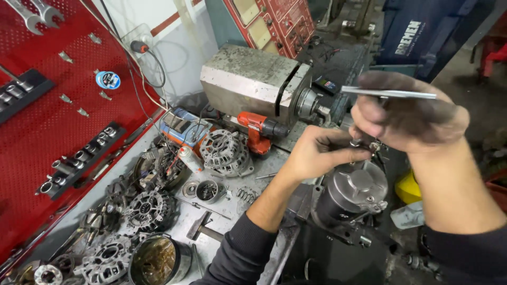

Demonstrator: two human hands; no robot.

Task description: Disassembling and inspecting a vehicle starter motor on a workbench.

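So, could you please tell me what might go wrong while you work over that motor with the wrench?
The small part pinched in the left hand might slip and drop past the grey motor into the dark gap below. The right hand looks greasy, so the slim wrench may slip. The crowded workbench offers little room to set anything down.

Hands: two, a left hand (317, 153) and a right hand (406, 113)
Drills: one red drill (260, 131), centre
Spray cans: one spray can (189, 158)
Metal tubs: one tub (158, 259), lower left
Tape rolls: one tape roll (108, 79), upper left
Motors: one motor (351, 192), lower right
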